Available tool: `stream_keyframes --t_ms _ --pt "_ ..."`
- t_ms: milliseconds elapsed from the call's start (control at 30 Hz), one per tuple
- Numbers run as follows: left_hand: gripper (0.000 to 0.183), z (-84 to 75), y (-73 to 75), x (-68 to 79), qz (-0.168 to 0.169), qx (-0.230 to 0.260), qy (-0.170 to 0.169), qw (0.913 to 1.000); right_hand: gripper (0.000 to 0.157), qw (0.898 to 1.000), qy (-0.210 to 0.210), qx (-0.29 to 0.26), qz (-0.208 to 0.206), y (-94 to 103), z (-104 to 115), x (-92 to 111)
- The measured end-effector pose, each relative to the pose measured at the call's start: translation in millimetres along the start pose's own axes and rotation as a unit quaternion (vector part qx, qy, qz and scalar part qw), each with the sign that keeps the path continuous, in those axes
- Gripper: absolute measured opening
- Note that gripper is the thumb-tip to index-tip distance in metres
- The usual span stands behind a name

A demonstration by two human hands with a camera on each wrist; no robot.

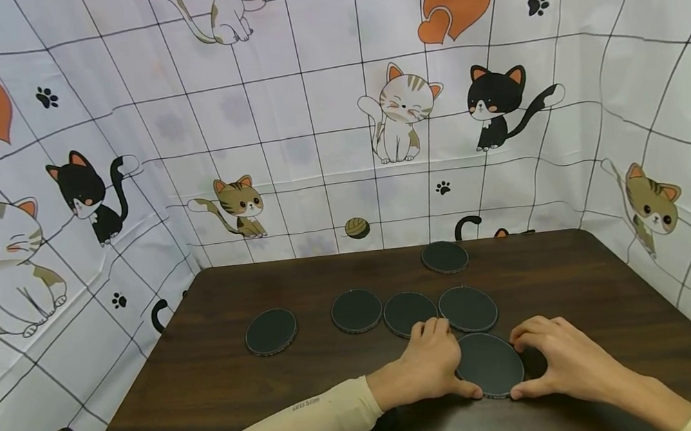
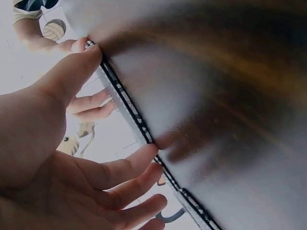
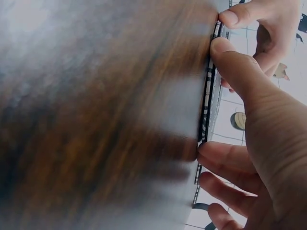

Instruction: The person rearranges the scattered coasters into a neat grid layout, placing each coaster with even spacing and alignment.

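Left hand [image 1: 428, 362]: we grip nearest disc [image 1: 490, 364] at left
Right hand [image 1: 561, 359]: we grip it at right
Other discs [image 1: 357, 310]: five, on table [image 1: 199, 382]

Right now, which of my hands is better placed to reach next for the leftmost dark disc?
Probably your left hand: it is nearer the leftmost disc. Your right hand is farther, on the right of the front disc. Both hold that disc, so the left would need releasing first.
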State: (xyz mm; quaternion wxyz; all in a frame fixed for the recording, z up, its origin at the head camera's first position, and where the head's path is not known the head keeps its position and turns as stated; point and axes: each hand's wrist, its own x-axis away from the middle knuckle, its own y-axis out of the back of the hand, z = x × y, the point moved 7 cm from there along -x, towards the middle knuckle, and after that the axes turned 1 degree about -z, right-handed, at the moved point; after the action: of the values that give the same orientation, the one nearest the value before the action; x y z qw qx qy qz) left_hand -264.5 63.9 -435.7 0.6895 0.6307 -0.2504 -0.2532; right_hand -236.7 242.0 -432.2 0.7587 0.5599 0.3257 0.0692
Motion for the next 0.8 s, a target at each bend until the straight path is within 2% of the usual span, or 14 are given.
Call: stream_keyframes --t_ms 167,333,533,667,800 --pt "0.067 0.1 3.2 0.6 -0.009 -0.015 -0.008 0.9998 0.059 1.000 0.001 0.002 0.001 1.7 1 -2" --pt "0.066 2.6 3.9 3.6 -0.004 -0.017 -0.013 0.9998 0.060 1.000 -0.006 0.004 0.022 0.6 1 -2" --pt "0.077 12.7 4.2 -0.3 -0.009 -0.024 -0.034 0.9991 0.059 1.000 -0.008 0.003 0.018 9.6 -5 -15" --pt "0.073 31.1 11.3 -16.4 -0.015 -0.012 -0.026 0.9995 0.057 1.000 -0.014 -0.005 0.009 20.0 -11 -32" --pt "0.057 61.9 20.2 -36.9 -0.026 0.011 -0.005 0.9996 0.053 1.000 -0.004 -0.016 -0.007 27.2 -12 -52"
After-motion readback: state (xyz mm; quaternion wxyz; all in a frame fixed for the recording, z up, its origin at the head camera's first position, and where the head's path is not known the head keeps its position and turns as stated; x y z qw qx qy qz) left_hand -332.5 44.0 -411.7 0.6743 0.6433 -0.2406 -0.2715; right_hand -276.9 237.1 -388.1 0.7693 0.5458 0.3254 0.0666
